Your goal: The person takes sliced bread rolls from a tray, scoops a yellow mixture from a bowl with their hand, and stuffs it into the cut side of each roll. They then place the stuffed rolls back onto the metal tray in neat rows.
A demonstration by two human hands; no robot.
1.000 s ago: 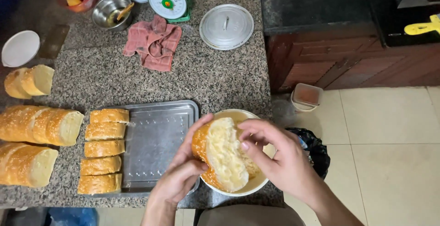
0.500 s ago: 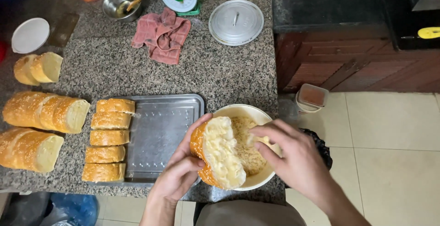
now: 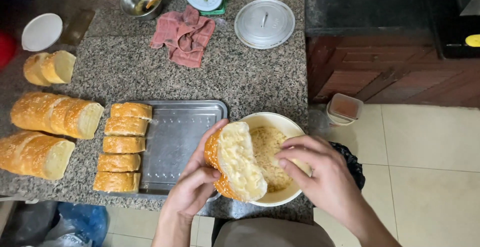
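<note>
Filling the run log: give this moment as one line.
left hand: holds bread slice, cut face up | right hand: fingers in cream bowl of yellowish mixture | metal tray: five slices at left

A thick slice of sesame-crusted bread, golden-brown on the crust and wet and yellowish on its cut face, sits tilted over the near left rim of the bowl, cut side up. Beneath it the round cream-coloured bowl rests at the granite counter's front edge, just right of the tray, holding a pale yellow, grainy egg-like mixture.
</note>
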